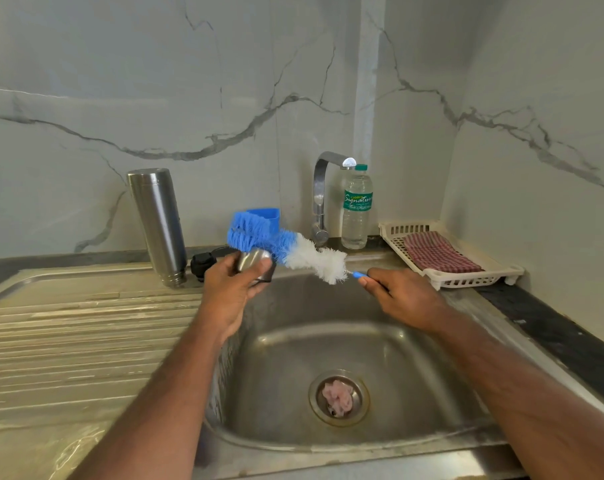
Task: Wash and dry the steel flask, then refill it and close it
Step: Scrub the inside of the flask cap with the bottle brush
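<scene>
Steel flask (158,223) stands inverted on drainboard (68,334)

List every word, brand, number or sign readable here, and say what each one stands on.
"Signature": large white script on the green label of the plastic water bottle beside the tap.
Small line above it on that label: too blurred to read.
Finer print below it: too small to read.
Steel flask, brush, white basket: no text visible.

both your arms reach forward from the bottom edge. your left hand (236,289) is raised, fingers (259,271) curled round something small. your right hand (402,297) sits across from it, knuckles up, pinching a thin handle between thumb and forefinger, wrist roughly level.
</scene>
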Tool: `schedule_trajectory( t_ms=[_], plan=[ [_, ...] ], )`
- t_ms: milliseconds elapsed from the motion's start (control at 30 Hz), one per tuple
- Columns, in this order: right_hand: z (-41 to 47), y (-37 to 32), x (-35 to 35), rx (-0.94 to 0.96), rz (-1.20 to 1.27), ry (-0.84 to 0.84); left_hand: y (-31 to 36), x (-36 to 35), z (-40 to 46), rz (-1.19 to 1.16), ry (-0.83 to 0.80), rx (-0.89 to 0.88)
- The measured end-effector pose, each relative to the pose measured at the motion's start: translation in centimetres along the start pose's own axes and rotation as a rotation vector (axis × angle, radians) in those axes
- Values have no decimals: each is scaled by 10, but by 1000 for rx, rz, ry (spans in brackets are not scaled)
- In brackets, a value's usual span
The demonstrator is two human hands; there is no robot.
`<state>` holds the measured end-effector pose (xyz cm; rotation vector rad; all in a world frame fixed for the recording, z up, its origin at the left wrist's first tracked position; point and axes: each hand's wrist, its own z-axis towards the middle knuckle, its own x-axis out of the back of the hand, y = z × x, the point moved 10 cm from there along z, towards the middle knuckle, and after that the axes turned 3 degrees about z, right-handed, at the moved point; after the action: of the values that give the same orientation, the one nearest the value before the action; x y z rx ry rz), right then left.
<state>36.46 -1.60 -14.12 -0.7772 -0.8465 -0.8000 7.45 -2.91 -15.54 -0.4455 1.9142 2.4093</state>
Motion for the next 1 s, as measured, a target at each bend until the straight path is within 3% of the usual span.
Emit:
schedule_trajectory(
  t_ms=[133,300,467,633,767,1000],
  plan=[
    [2,-20,-5,-21,9,-3,-15,-12,-4,-112,-29,114],
    [-1,-26,-16,-25,60,-86,-17,4,-3,-380,114,159],
    [2,-34,-23,-71,231,-88,-21,-25,-10,-345,-45,193],
    [-6,-16,-10,-82,148,-73,-18,-8,-6,-386,24,171],
    [-5,-20,-14,-104,208,-63,-26,-30,-16,-167,-128,223],
    [-10,-19,-13,-81,169,-95,-20,-8,-12,-245,11,180]
  ],
)
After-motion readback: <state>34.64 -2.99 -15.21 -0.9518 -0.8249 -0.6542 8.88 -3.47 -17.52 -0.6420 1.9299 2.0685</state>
